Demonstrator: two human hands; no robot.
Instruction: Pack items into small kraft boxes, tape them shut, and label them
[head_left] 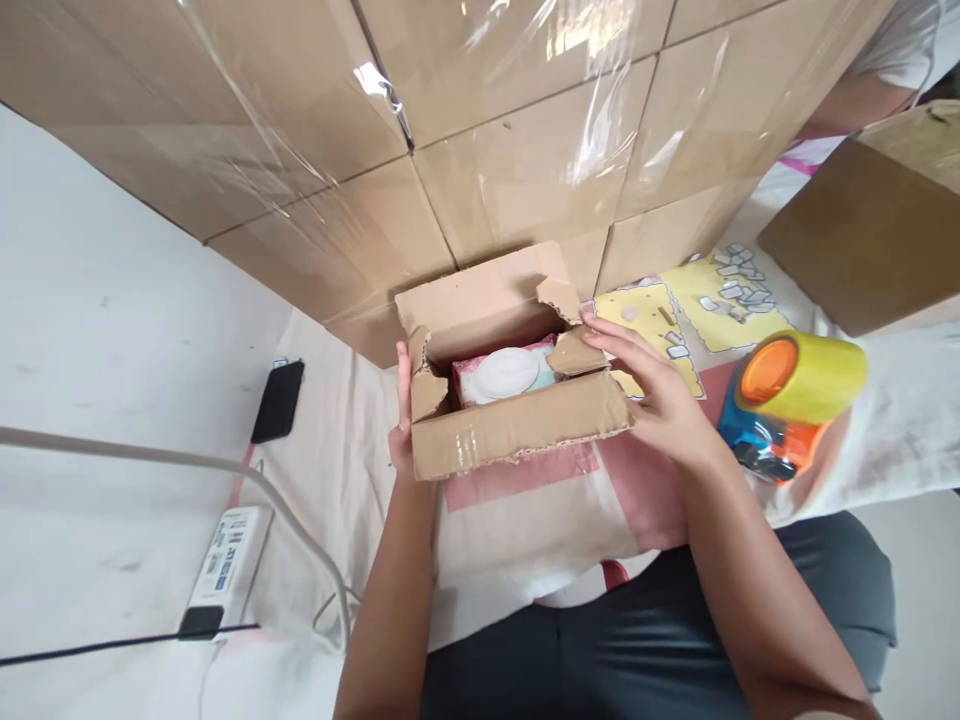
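A small cardboard box [517, 425] sits in front of me with its top flaps up and torn along their edges. Inside lies a pack of wipes [469, 385] with a white oval lid and pink edging. My left hand [403, 425] presses against the box's left side, partly hidden behind it. On the opposite side, my right hand [660, 395] grips the right wall, fingertips touching a torn side flap. Both hands are closed around the box from its two sides.
Stacked cartons [525, 150] under clear film rise behind the box. On the right are a tape dispenser [765, 440] with yellow tape [829, 378] and a larger carton [862, 235], a person's arm [855, 105] behind it. Left: phone [278, 401], power strip [231, 560], cable [187, 458].
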